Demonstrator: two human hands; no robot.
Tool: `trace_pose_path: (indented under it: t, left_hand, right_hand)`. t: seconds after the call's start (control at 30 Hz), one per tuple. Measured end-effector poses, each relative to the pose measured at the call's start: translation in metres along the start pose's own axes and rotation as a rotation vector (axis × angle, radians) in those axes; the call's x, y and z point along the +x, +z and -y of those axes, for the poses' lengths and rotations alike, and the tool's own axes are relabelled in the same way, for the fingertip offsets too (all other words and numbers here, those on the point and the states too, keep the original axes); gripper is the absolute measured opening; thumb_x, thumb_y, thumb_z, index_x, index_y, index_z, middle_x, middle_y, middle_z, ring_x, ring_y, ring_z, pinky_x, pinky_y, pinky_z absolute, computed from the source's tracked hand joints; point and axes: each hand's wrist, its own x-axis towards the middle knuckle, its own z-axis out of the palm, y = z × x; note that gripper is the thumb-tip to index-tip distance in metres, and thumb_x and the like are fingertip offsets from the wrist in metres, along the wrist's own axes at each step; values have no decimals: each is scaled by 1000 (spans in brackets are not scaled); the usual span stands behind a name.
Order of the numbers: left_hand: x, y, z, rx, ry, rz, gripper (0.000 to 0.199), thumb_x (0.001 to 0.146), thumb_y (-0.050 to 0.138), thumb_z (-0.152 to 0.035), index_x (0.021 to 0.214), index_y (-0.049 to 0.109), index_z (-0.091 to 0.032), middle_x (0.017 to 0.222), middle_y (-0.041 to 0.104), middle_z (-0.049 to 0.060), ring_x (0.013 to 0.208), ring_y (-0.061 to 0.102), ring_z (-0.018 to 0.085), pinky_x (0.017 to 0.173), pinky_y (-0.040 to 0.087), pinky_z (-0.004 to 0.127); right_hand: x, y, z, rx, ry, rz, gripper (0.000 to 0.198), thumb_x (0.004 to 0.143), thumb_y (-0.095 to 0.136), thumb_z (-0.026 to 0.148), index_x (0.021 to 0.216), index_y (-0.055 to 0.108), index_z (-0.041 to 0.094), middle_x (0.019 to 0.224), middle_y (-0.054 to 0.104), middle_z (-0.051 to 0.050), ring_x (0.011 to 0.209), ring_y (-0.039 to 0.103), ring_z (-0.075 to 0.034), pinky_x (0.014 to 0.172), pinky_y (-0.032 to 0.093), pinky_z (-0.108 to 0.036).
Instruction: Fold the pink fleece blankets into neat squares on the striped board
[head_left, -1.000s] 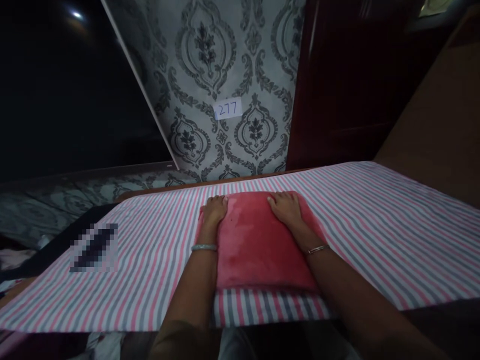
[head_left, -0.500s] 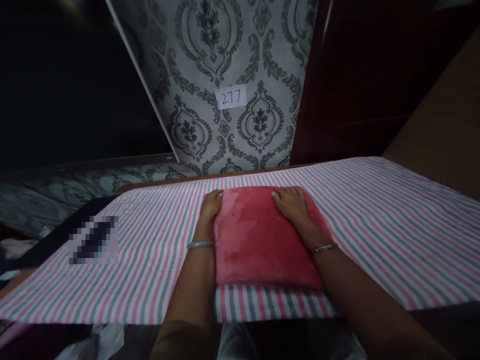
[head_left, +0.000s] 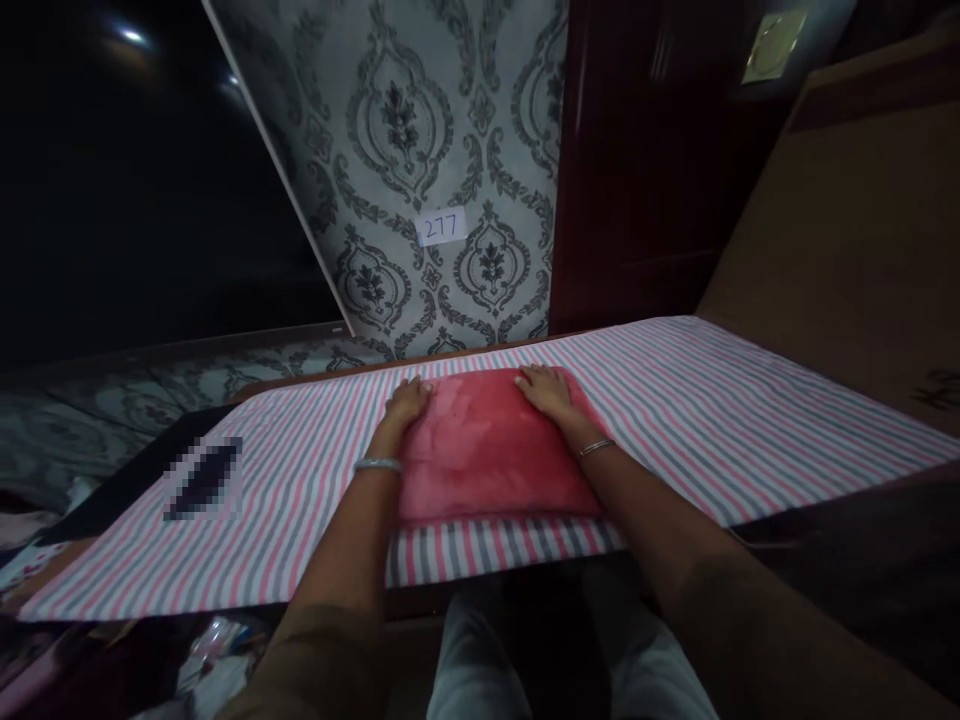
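Observation:
A flat, rectangular red plush cushion [head_left: 495, 450] lies on the striped cloth, its pile showing lighter and darker patches. It could also be folded plush fabric; I cannot tell for certain. My left hand [head_left: 409, 398] rests on its far left corner, fingers stretched out and pointing away from me. On the far right part lies my right hand [head_left: 546, 388], palm down with fingers spread. Both hands touch the plush from above without gripping it. A bracelet circles each wrist.
Pink, grey and white striped cloth [head_left: 660, 400] covers the table. A pixelated dark object [head_left: 204, 480] is on its left. Behind stand a dark screen [head_left: 150, 200] and patterned wall with a paper marked 277 [head_left: 441, 227]. A cardboard box [head_left: 847, 240] is at right.
The camera view has shifted, bringing a wall switch and more of the cardboard box into sight. Both hands stay on the far part of the cushion, with the fingers slightly more spread.

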Motion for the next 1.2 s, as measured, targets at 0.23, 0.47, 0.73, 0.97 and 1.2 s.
trace_pose_path:
  t: [0.23, 0.47, 0.73, 0.97, 1.2]
  left_hand:
    - [-123, 10, -8, 215, 354, -132, 61, 99, 40, -47, 152, 43, -18, 161, 37, 17, 152, 27, 32, 122, 20, 57]
    - [-166, 49, 5, 384, 285, -167, 64, 98, 40, -50, 153, 42, -18, 162, 32, 19, 151, 26, 38, 118, 23, 66]
    - [-162, 44, 11, 328, 307, -152, 64, 98, 39, -49, 152, 43, -15, 162, 34, 20, 150, 30, 35, 119, 25, 62]
    - [-167, 45, 14, 216, 274, -208, 58, 97, 40, -43, 148, 49, -15, 159, 40, 18, 150, 31, 33, 122, 21, 58]
    - [-215, 52, 85, -265, -11, -458, 52, 96, 36, -41, 132, 60, -11, 131, 66, 21, 123, 62, 31, 107, 47, 50]
  right_hand:
    - [-99, -6, -5, -55, -238, -124, 62, 101, 33, 57, 156, 38, 28, 161, 38, -9, 150, 28, -35, 119, 18, -59]
    - [-150, 22, -32, -127, -211, -94, 62, 100, 35, 57, 157, 35, 33, 164, 32, -7, 150, 27, -35, 118, 21, -62]
    - [-147, 18, -31, -101, -201, -74, 61, 101, 36, 57, 157, 34, 33, 164, 33, -5, 150, 28, -33, 118, 21, -59]
    - [-149, 18, -34, -103, -227, -98, 60, 101, 35, 55, 157, 34, 32, 162, 35, -7, 149, 30, -34, 116, 25, -59]
    - [-148, 27, -35, -129, -233, -163, 58, 101, 37, 51, 155, 39, 31, 160, 40, -8, 147, 34, -34, 115, 28, -59]
